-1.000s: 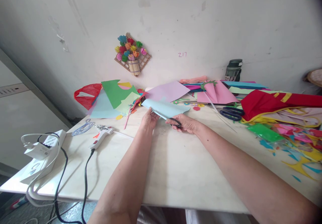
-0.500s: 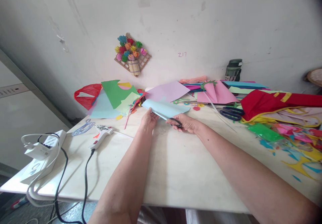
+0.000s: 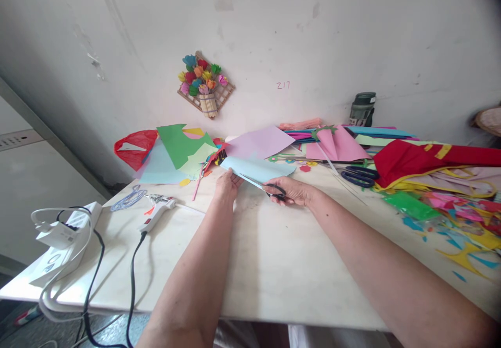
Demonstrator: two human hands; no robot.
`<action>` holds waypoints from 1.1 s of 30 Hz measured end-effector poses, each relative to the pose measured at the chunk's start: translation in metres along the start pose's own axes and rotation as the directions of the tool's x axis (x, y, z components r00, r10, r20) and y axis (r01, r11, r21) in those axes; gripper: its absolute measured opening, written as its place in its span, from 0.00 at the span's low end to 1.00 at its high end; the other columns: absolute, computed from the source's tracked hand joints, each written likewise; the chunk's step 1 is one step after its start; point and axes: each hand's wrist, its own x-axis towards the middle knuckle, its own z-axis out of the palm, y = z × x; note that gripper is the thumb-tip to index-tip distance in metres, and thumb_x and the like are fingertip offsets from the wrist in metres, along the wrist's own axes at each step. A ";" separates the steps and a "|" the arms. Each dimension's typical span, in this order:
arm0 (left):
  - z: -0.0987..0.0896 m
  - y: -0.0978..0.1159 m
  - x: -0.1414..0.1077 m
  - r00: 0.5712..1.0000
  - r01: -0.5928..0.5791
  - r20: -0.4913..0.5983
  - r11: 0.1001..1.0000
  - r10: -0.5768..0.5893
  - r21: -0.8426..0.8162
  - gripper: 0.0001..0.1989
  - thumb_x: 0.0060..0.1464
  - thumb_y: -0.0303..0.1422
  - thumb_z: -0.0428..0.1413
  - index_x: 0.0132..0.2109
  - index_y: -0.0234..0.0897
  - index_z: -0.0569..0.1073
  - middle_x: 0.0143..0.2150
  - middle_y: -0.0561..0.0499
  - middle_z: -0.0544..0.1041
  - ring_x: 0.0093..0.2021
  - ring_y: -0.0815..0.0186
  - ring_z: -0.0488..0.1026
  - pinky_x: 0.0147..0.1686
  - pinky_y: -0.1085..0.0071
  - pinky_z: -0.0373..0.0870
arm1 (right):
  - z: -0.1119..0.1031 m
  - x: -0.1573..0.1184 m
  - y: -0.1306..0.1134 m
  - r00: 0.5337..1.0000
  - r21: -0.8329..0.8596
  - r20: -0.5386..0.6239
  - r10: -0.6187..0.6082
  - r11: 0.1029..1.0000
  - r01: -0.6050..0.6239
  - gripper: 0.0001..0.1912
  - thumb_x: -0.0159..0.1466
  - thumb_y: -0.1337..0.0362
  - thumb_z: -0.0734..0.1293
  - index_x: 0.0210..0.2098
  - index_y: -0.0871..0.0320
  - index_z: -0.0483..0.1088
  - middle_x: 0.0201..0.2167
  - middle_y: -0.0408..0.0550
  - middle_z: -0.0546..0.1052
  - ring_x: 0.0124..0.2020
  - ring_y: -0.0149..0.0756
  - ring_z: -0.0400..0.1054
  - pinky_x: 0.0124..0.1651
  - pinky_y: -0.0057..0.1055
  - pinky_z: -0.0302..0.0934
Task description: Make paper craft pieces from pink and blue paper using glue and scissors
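A light blue sheet of paper (image 3: 260,168) is held above the white table, its left corner pinched in my left hand (image 3: 228,183). My right hand (image 3: 289,190) is closed round the black handles of a pair of scissors (image 3: 277,191). The scissor blades point left and lie along the lower edge of the blue paper, near my left fingers. Behind the blue paper lies a lilac sheet (image 3: 260,142).
A glue gun (image 3: 156,216) with its cord and a white power strip (image 3: 84,228) are at the left. Second scissors (image 3: 359,176), red fabric (image 3: 422,160) and coloured scraps (image 3: 465,254) lie right. A bottle (image 3: 362,109) stands behind.
My right hand and the scissors have shifted slightly to the right along the paper's edge. My left hand has moved a little left, still on the paper.
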 end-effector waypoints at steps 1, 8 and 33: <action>0.000 0.000 0.000 1.000 -0.002 0.003 1.000 0.002 -0.001 0.04 0.52 0.25 0.48 0.31 0.32 0.65 0.23 0.50 0.72 0.24 0.68 0.72 0.34 0.64 0.71 | -0.001 0.000 0.001 1.000 -0.005 0.005 -0.003 1.000 0.003 0.18 0.54 0.52 0.64 0.35 0.60 0.63 0.15 0.39 0.67 0.10 0.20 0.56 0.07 0.16 0.38; 0.000 0.002 -0.002 1.000 0.005 0.014 1.000 -0.005 -0.001 0.03 0.51 0.24 0.50 0.30 0.31 0.66 0.24 0.49 0.72 0.24 0.67 0.72 0.34 0.62 0.71 | -0.002 -0.001 0.000 0.999 0.006 0.049 -0.004 1.000 0.004 0.19 0.55 0.51 0.63 0.39 0.60 0.62 0.17 0.40 0.68 0.11 0.21 0.58 0.08 0.17 0.41; 0.000 0.000 -0.003 0.991 0.020 0.132 0.999 -0.026 0.047 0.02 0.50 0.24 0.50 0.31 0.31 0.67 0.25 0.48 0.73 0.26 0.66 0.73 0.33 0.64 0.72 | 0.004 -0.003 -0.006 1.000 -0.009 -0.017 -0.020 1.000 0.020 0.21 0.54 0.50 0.62 0.36 0.62 0.63 0.15 0.38 0.63 0.10 0.20 0.53 0.08 0.18 0.36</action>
